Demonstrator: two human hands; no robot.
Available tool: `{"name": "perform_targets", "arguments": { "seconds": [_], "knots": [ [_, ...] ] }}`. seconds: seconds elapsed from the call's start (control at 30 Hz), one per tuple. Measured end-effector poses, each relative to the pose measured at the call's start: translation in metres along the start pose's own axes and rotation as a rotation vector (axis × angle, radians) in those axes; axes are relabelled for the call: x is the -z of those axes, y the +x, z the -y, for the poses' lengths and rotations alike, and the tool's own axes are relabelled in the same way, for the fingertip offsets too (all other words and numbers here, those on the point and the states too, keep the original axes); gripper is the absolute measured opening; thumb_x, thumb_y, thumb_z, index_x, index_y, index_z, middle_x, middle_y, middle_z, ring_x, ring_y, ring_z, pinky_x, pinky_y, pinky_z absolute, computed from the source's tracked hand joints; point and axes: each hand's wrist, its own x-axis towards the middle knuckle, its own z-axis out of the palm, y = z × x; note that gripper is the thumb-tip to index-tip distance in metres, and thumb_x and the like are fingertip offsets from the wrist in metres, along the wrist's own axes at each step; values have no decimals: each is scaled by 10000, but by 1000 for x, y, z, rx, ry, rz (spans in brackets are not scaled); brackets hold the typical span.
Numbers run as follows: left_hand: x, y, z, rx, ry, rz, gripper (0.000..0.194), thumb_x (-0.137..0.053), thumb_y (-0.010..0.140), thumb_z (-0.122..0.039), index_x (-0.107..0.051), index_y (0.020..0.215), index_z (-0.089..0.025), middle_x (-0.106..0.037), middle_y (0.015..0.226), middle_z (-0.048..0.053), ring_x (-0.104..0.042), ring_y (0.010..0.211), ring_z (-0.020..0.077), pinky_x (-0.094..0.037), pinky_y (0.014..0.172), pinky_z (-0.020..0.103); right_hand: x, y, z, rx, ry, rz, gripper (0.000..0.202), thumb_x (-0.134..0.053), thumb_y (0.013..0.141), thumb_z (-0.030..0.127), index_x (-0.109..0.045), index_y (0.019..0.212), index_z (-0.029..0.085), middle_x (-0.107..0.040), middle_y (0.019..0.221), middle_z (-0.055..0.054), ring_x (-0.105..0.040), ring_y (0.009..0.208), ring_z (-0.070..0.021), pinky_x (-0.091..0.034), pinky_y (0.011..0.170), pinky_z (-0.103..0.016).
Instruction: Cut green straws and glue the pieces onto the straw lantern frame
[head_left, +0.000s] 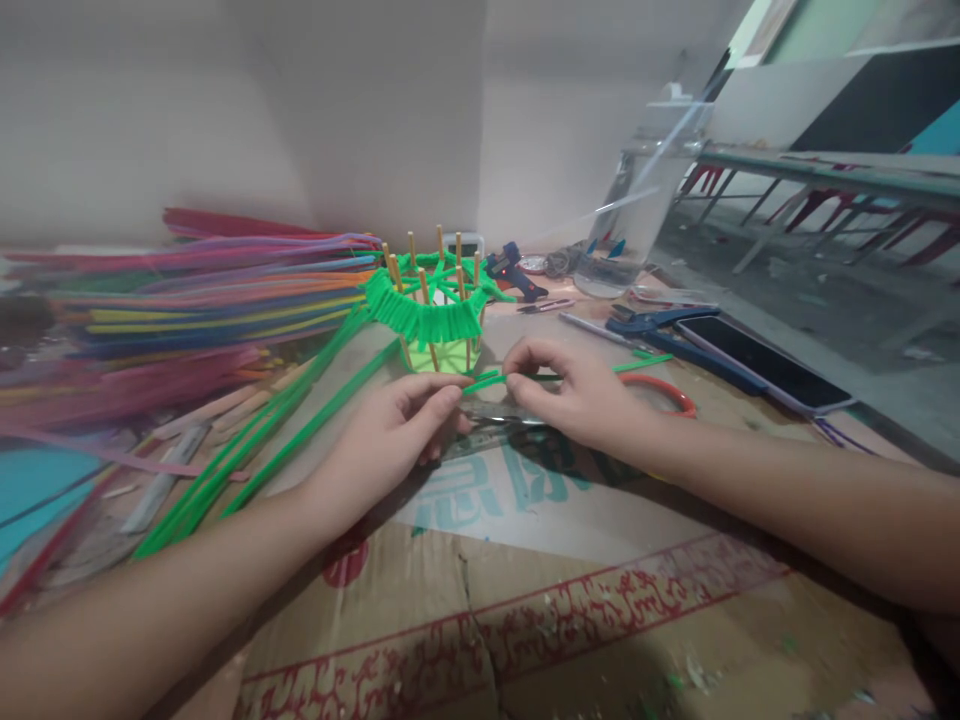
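Green stem (487,384) stretches between the two hands, just on the near side of the basket (424,322), above the scissors (679,394). Left hand (401,425) pinches it at thumb and fingertips; right hand (566,392) has a narrow pinch on it too, thumb against forefinger. Likely very light, fuzzy, bendable, holding any kink; little slip expected. Best held close to the bend point (two strands show there, perhaps a fold), since a long free length would probably flop.

The slim left forearm (225,575) at eight o'clock and right forearm (780,490) at four o'clock are bare, tapering to a bare left hand (405,425) and right hand (574,395)
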Motion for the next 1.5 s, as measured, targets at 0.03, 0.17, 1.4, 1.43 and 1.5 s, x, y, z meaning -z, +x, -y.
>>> {"name": "perform_targets", "arguments": {
  "seconds": [0.03,0.17,1.4,1.43,1.5],
  "knots": [
    [0,0,0,-5,68,-5,357,-520,919,-425,-631,1157,-184,-674,732,8,-465,480,90,-349,453,215,0,0,0,12,-12,-14,51,-509,791,160,-542,770,193,-597,724,7,-553,700,-141,-427,663,-262],
    [3,-2,3,-184,382,-124,362,-512,925,-395,-621,1207,-196,-676,947,50,-583,713,154,-447,617,271,0,0,-2,57,-68,9,54,-504,784,156,-541,766,191,-607,723,4,-553,692,-140,-419,653,-256],
    [-5,-9,-8,-282,379,-75,239,-620,869,-380,-719,1054,-266,-680,1099,34,-592,1056,215,-435,957,358,-1,-3,2,455,-552,13,158,-487,900,223,-607,821,156,-660,746,-45,-569,728,-182,-332,737,-322],
    [-5,-9,-9,-247,373,-97,213,-629,862,-380,-720,1007,-253,-698,1054,31,-606,1019,214,-440,935,350,-3,-2,2,490,-575,3,174,-474,907,216,-609,815,157,-655,733,-43,-561,719,-180,-330,735,-323],
    [-5,-8,-12,-189,362,-101,164,-627,858,-362,-707,901,-226,-719,954,24,-626,930,207,-449,880,333,-4,0,4,556,-613,0,219,-442,930,209,-611,799,162,-646,706,-40,-540,693,-176,-329,728,-324]
  ]
}}
